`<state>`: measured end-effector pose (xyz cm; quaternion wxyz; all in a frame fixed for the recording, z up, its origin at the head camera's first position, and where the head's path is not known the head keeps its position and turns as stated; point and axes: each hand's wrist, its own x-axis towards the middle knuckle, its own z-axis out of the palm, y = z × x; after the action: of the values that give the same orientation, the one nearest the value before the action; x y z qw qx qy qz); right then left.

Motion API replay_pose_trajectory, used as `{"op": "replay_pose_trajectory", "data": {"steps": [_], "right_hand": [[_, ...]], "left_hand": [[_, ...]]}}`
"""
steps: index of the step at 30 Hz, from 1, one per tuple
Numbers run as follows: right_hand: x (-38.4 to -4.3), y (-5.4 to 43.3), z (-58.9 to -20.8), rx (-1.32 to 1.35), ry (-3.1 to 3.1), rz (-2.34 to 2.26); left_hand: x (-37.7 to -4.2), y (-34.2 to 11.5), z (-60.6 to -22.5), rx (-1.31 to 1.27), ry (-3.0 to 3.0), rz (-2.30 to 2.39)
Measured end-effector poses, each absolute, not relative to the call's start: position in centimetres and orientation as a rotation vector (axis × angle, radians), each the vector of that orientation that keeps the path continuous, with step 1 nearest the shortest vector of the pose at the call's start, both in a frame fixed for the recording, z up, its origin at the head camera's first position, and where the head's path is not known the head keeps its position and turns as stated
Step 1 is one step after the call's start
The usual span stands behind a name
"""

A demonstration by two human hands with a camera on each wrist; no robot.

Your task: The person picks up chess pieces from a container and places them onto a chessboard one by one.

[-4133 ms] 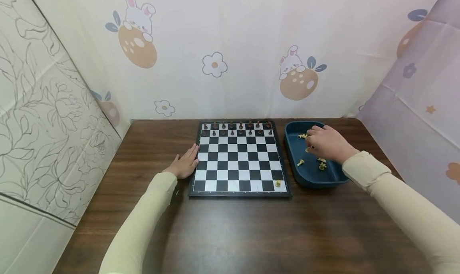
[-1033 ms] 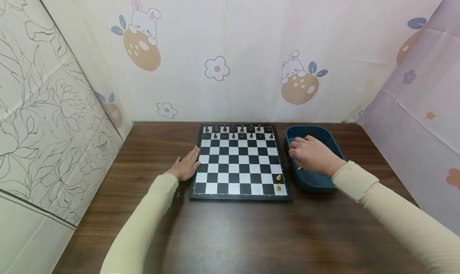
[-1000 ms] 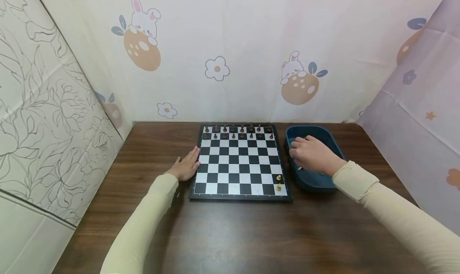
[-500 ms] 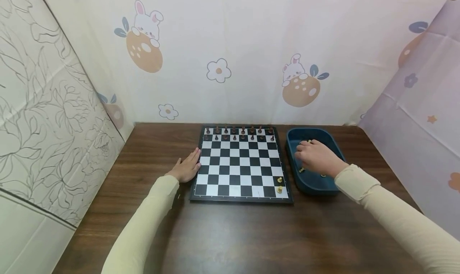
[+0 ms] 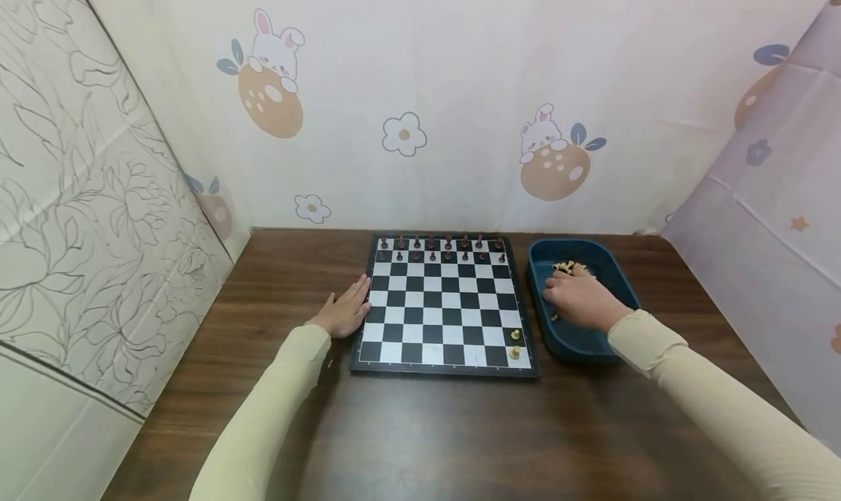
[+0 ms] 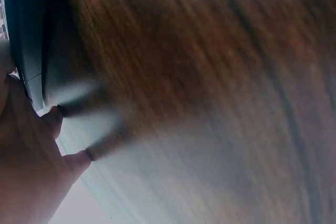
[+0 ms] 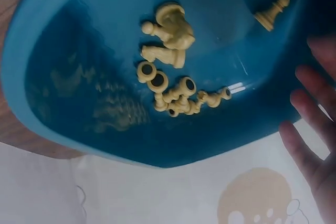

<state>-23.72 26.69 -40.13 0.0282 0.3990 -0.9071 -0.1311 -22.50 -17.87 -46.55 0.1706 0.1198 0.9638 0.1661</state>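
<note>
In the head view, my left hand (image 5: pixel 344 311) lies flat on the table, its straight fingers touching the left edge of a black-and-white chessboard (image 5: pixel 432 316). Two rows of dark red-brown chess pieces (image 5: pixel 448 245) stand along the board's far side. At the near right corner a cream pawn (image 5: pixel 515 334) stands behind another cream chess piece (image 5: pixel 515 352). My right hand (image 5: pixel 581 298) is over the blue tray (image 5: pixel 578 349) right of the board. The right wrist view shows its fingers spread and loosely extended, holding nothing visible. Cream chess pieces (image 7: pixel 178 98) lie heaped in the tray, with one single piece (image 7: pixel 273 12) apart.
The board and tray stand on a dark wooden table (image 5: pixel 434 435) with a narrow gap between them. A patterned cloth (image 5: pixel 460 172) hangs behind the table, another cloth (image 5: pixel 775 267) at the right. A flower-patterned wall (image 5: pixel 98 194) stands at the left.
Since the oldest frame a second cream piece, the pawn, has come onto the board. My right hand has shifted a little right within the tray, uncovering pieces behind it. My left hand stays put.
</note>
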Motion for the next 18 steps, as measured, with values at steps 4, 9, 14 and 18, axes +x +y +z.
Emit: {"op": "replay_pose_trajectory", "data": {"steps": [4, 9, 14, 18], "right_hand": [[-23.8, 27.0, -40.8, 1.237, -2.81, -0.4], [-24.0, 27.5, -41.7, 1.264, -2.804, -0.376], [-24.1, 27.9, -42.3, 1.264, -2.812, -0.321], [-24.3, 28.0, -42.7, 1.25, -2.847, -0.321]], "left_hand": [[-22.4, -17.8, -46.5, 0.342, 2.738, 0.481], [-22.3, -17.8, -46.4, 0.344, 2.74, 0.47], [-22.5, -17.8, -46.5, 0.343, 2.739, 0.465], [-22.5, -17.8, -46.6, 0.344, 2.739, 0.45]]}}
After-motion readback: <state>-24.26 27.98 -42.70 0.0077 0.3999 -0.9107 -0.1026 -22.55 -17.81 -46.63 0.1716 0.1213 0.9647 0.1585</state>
